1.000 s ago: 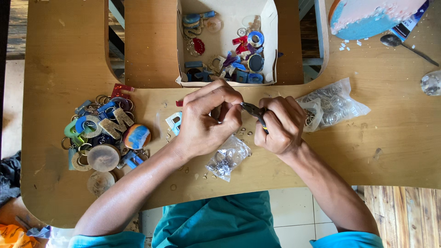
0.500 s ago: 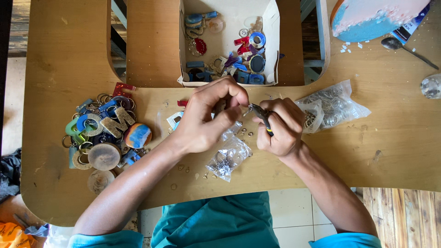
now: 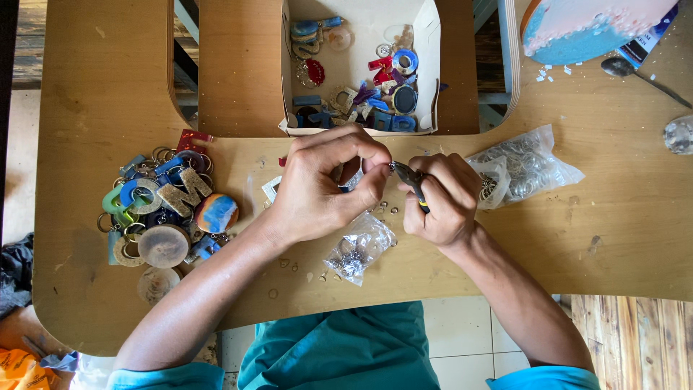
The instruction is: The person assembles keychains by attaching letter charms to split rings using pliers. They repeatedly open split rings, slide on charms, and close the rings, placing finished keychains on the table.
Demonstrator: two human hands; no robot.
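One heap of finished keychains (image 3: 162,209) lies near the table's (image 3: 621,238) left edge. Your left hand (image 3: 325,184) pinches a small piece at the fingertips, too small to identify, at table centre. Your right hand (image 3: 444,198) grips small pliers (image 3: 410,180), tips meeting that pinch. Bagged rings (image 3: 527,166) lie just right.

Matt, lightly scuffed tan wooden tabletop (image 3: 621,238); crinkled glossy clear plastic bag of metal rings (image 3: 530,165) at three o'clock; plain white cardboard box (image 3: 361,58) at twelve; glossy resin key fobs in a colourful heap (image 3: 166,209) at nine; dark metal pliers (image 3: 410,179) centre.
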